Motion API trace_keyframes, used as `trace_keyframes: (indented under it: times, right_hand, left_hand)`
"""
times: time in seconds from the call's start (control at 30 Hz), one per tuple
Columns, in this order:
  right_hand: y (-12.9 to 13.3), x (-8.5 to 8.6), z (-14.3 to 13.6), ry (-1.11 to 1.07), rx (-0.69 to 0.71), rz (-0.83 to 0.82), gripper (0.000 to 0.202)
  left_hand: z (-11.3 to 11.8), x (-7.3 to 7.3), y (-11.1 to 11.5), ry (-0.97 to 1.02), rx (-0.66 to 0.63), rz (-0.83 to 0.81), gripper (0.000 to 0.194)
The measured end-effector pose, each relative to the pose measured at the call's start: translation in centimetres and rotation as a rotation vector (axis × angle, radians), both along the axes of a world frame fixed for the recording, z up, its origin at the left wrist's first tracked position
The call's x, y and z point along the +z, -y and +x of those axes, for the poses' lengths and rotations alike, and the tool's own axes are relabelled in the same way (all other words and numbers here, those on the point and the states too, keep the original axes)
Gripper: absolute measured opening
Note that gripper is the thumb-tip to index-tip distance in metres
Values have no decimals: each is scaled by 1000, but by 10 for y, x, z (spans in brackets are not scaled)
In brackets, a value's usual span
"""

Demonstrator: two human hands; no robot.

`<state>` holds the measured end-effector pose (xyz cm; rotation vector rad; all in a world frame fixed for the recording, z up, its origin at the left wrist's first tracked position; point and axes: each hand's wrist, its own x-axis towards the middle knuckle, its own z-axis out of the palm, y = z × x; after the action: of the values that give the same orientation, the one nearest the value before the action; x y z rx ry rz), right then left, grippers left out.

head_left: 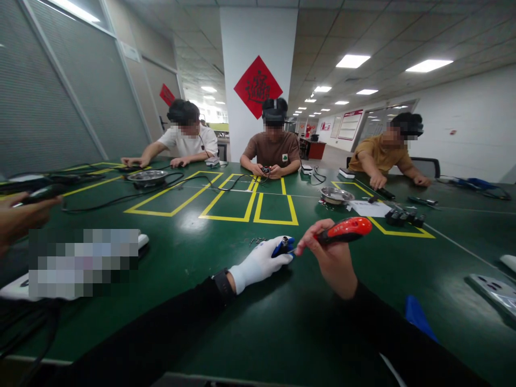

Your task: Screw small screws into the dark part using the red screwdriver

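Note:
My left hand (262,263), in a white glove with blue fingertips, is closed round a small black part (283,246) with a shiny metal end. Bare, my right hand (332,260) grips a red and black screwdriver (344,231), its handle pointing up to the right. The thin shaft reaches left to the black part; whether its tip touches is too small to tell. Just behind my left hand, several small metal pieces (258,241) lie on the green table (193,258).
Metal bowls (337,195) (145,176) stand farther back. Black parts (404,216) lie beside a white paper (368,208) at the right. Another person's hand (24,217) holds a dark tool at the left. Three people sit opposite; cables cross the table.

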<state>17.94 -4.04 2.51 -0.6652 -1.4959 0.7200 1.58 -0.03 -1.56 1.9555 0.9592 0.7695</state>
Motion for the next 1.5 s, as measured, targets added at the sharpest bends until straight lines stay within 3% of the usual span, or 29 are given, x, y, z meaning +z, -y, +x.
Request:
trace_keyframes:
  times: [0.13,0.37,0.73,0.9,1.0,1.13,1.3,1.37,1.5]
  right_hand:
    - [2,-4,-2,49,54,-12,26]
    - [4,-6,9,479,-218,174,16]
    - [5,-7,8,429,-241,129,16]
    - [2,-10,8,414,-229,107,15]
    - [3,-12,6,275,-213,80,13]
    - [2,-8,2,-131,-242,73,13]
    - [-15,-7,11,-406,-389,48,13]
    - [-24,-11,17,-436,-390,-23,17]
    - [-35,-21,24,-445,-367,-192,21]
  left_hand:
    - [0,0,-1,-20,0,-1,43]
    - [-2,-1,-1,-31,-9,-55,50]
    - [-1,1,-1,-13,-15,-52,45]
    - [-1,3,0,-20,-31,80,28]
    - [-1,2,0,-36,-5,116,34]
    - [-2,-2,-1,-45,13,46,56]
    - [-5,-1,-3,-118,209,322,82]
    - [-6,0,-4,-156,245,372,80]
    - [-6,0,-3,-135,184,369,67]
